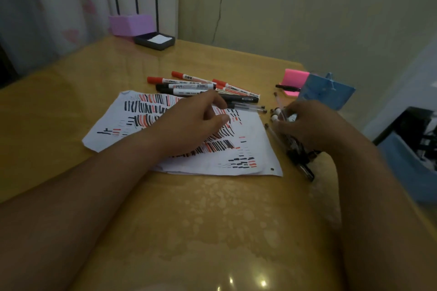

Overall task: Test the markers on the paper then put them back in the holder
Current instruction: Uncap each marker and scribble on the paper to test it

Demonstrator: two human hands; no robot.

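A white paper (250, 149) covered in red and black strokes lies on the yellow table. Behind it lies a loose pile of red-capped and black markers (196, 85). My left hand (196, 123) rests on the paper with its fingers curled, fingertips near the black markers; whether it holds anything is hidden. My right hand (307, 125) grips a bundle of thin pens (290, 146) at the paper's right edge. A blue holder (328, 92) stands behind my right hand.
A pink sticky-note block (295, 78) with a black pen beside it sits left of the holder. A purple box (131, 23) and a black tray (155, 41) with white paper stand at the table's far corner. The table's right edge is close to my right arm.
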